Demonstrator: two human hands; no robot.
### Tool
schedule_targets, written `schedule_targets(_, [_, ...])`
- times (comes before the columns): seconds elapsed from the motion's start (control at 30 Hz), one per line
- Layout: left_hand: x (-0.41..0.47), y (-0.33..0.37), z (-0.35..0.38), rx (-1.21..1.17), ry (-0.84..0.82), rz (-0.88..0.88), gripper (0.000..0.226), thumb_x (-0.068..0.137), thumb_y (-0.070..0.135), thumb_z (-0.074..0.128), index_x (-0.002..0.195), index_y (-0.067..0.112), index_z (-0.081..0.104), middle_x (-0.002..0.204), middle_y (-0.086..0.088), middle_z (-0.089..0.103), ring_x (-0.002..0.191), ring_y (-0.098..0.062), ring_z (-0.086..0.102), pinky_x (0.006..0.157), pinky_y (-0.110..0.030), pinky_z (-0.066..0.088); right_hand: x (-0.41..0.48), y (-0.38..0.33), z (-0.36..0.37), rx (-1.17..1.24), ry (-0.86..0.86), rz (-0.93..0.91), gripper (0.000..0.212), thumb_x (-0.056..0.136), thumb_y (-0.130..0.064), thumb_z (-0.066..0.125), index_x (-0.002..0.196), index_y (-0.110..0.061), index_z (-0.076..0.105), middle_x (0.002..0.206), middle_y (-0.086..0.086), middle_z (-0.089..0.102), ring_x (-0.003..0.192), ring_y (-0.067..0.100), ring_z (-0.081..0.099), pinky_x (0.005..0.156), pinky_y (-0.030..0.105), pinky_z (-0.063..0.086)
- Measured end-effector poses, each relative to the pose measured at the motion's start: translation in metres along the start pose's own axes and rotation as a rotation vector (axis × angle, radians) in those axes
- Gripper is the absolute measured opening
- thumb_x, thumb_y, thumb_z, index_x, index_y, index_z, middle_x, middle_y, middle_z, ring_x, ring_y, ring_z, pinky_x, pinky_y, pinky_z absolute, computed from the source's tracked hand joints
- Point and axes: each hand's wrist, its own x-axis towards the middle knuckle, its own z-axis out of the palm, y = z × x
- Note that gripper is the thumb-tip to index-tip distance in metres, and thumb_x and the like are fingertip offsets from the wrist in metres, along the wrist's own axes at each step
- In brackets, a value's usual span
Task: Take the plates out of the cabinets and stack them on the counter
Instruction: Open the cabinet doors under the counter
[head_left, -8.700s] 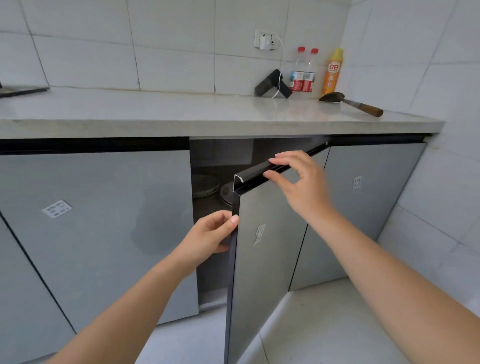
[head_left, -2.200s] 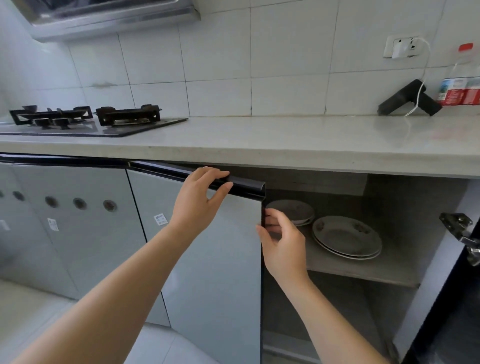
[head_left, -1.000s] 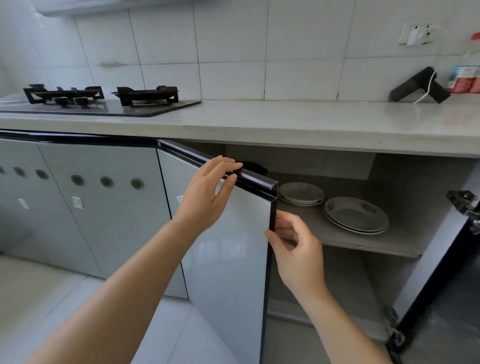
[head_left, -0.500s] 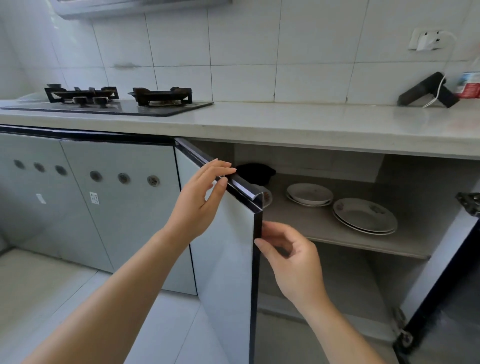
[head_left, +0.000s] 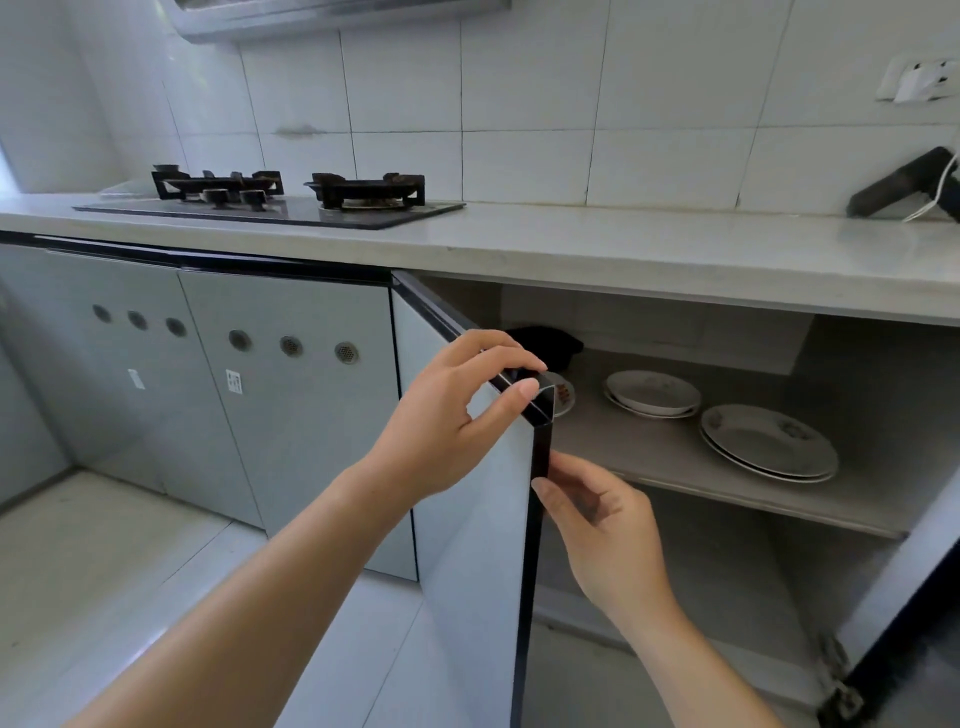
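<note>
A: Plates (head_left: 769, 440) sat on the shelf (head_left: 675, 462) inside the cabinet, up and to the right of the right hand (head_left: 597, 512), none yet on the counter (head_left: 623, 249).

B: How many piles?

A: I counted 2 clear ones, a small stack (head_left: 652, 393) nearer the hands and a wider stack farther right. A 3rd dish (head_left: 563, 397) peeked out just behind the left hand (head_left: 457, 415), mostly hidden by the door (head_left: 467, 519).

B: And the hands?

A: The left hand pinched the top corner of the door, thumb under the black handle strip and fingers curled over it. The right hand was closed loosely on the door's vertical edge just below, thumb on the edge and fingers behind it; I could not tell how firmly.

B: What could have gone wrong?

A: In my judgement, the door stood only partly swung out, so a reach past it for the hidden dish could have knocked a wrist or a plate against its edge. Fingers wrapped round that edge could have been pinched if the door swung back. The stacks were 2 or more plates deep, so lifting one by a single rim could have let the lower plate slide and chip.

B: Anything else near?

A: A dark object (head_left: 545, 343) lay at the back of the shelf, above the left hand; dragging plates out carelessly might have snagged it.
</note>
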Motion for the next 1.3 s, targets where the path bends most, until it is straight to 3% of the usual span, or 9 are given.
schedule_targets(0.2, [-0.013,0.001,-0.01,-0.033,0.014,-0.021,0.034,0.092,0.043,0.038,0.11,0.026,0.06,0.115,0.023,0.047,0.113,0.009,0.043,0.092,-0.002,0.03,0.004,0.003,-0.004,-0.008,0.005,0.003,0.029,0.081,-0.014,0.066,0.104,-0.032,0.068,0.099,-0.018,0.071,0.096,0.002,0.065,0.088,0.033,0.054])
schedule_targets(0.33, [-0.025,-0.001,-0.026,-0.048,0.023,-0.044,0.031,0.092,0.042,0.039,0.107,0.025,0.06,0.118,0.013,0.053,0.117,0.002,0.046,0.094,-0.006,0.032,0.018,0.002,-0.002,-0.037,0.007,-0.045,0.031,0.082,-0.014,0.066,0.103,-0.036,0.065,0.096,-0.016,0.071,0.094,0.004,0.066,0.085,0.028,0.054])
schedule_targets(0.6, [-0.06,-0.015,-0.062,-0.181,0.15,-0.17,0.02,0.087,0.041,0.045,0.096,0.033,0.06,0.119,0.017,0.058,0.125,-0.009,0.047,0.102,-0.038,0.042,0.06,-0.015,0.042,-0.107,-0.173,-0.179,0.028,0.084,-0.022,0.066,0.111,-0.031,0.064,0.105,-0.014,0.068,0.099,-0.001,0.062,0.081,0.01,0.046])
schedule_targets(0.7, [-0.07,-0.02,-0.079,-0.23,0.17,-0.215,0.022,0.084,0.041,0.048,0.097,0.035,0.063,0.119,0.019,0.059,0.122,-0.007,0.05,0.101,-0.036,0.044,0.077,-0.025,0.068,-0.213,-0.255,-0.261,0.031,0.085,-0.035,0.062,0.116,-0.032,0.061,0.113,-0.015,0.064,0.105,-0.004,0.057,0.085,0.004,0.04])
schedule_targets(0.8, [-0.079,-0.029,-0.097,-0.257,0.171,-0.248,0.025,0.083,0.04,0.048,0.1,0.033,0.066,0.12,0.021,0.059,0.121,-0.002,0.05,0.098,-0.025,0.047,0.09,-0.038,0.095,-0.267,-0.328,-0.337,0.043,0.081,-0.051,0.055,0.12,-0.034,0.058,0.122,-0.017,0.056,0.115,-0.002,0.05,0.096,0.016,0.042])
schedule_targets(1.0, [-0.096,-0.049,-0.125,-0.313,0.22,-0.297,0.029,0.083,0.038,0.048,0.101,0.026,0.067,0.12,0.011,0.061,0.112,-0.012,0.058,0.08,-0.021,0.052,0.109,-0.054,0.145,-0.268,-0.362,-0.432,0.035,0.088,-0.035,0.058,0.121,-0.021,0.059,0.121,-0.011,0.055,0.116,0.004,0.049,0.099,0.026,0.044])
schedule_targets(1.07, [-0.101,-0.056,-0.135,-0.374,0.238,-0.322,0.028,0.084,0.034,0.049,0.102,0.021,0.067,0.12,0.008,0.063,0.107,-0.016,0.062,0.079,-0.024,0.052,0.113,-0.056,0.162,-0.302,-0.382,-0.471,0.034,0.088,-0.035,0.058,0.119,-0.02,0.061,0.122,-0.008,0.055,0.117,0.004,0.048,0.101,0.024,0.04])
schedule_targets(1.2, [-0.108,-0.069,-0.155,-0.476,0.304,-0.367,0.022,0.094,0.006,0.046,0.102,0.011,0.066,0.114,0.006,0.066,0.102,-0.008,0.064,0.079,-0.019,0.052,0.118,-0.058,0.19,-0.394,-0.403,-0.532,0.032,0.086,-0.036,0.061,0.114,-0.021,0.065,0.122,-0.006,0.057,0.117,0.006,0.048,0.102,0.023,0.037])
schedule_targets(1.3, [-0.113,-0.084,-0.168,-0.341,0.334,-0.384,0.024,0.092,0.004,0.051,0.102,0.018,0.067,0.118,0.007,0.063,0.106,-0.007,0.061,0.087,-0.022,0.05,0.12,-0.057,0.209,-0.448,-0.432,-0.54,0.039,0.084,-0.039,0.064,0.119,-0.022,0.062,0.125,-0.004,0.055,0.119,0.008,0.047,0.101,0.022,0.035])
